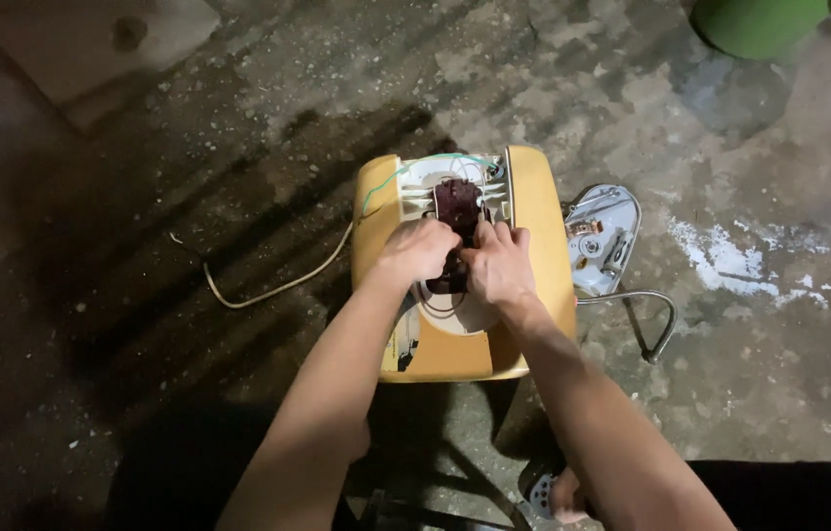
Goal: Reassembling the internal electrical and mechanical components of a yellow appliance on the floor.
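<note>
A view from above shows a person's two bare forearms reaching down to a yellow plastic appliance housing (pixel 533 226) that lies on a stained, rough concrete floor (pixel 189 393). The housing sits near the middle of the view, with a round white opening (pixel 455 315) in its upper face. Inside that opening stands a dark reddish-brown motor part (pixel 457 202). The left hand (pixel 418 251) is curled into a loose fist against the left side of the motor part, its fingers closed around it. The right hand (pixel 499 265) presses against the right side, fingers bent over the part and touching the left hand. A thin green wire (pixel 391 182) loops across the top of the opening. A pale cord (pixel 273 287) trails from the housing's left side across the floor. Just to the right of the housing lies a grey plastic cover (pixel 604 239) with a bent metal wire handle (pixel 653 320) beside it. A green container (pixel 764 25) shows at the top right edge
</note>
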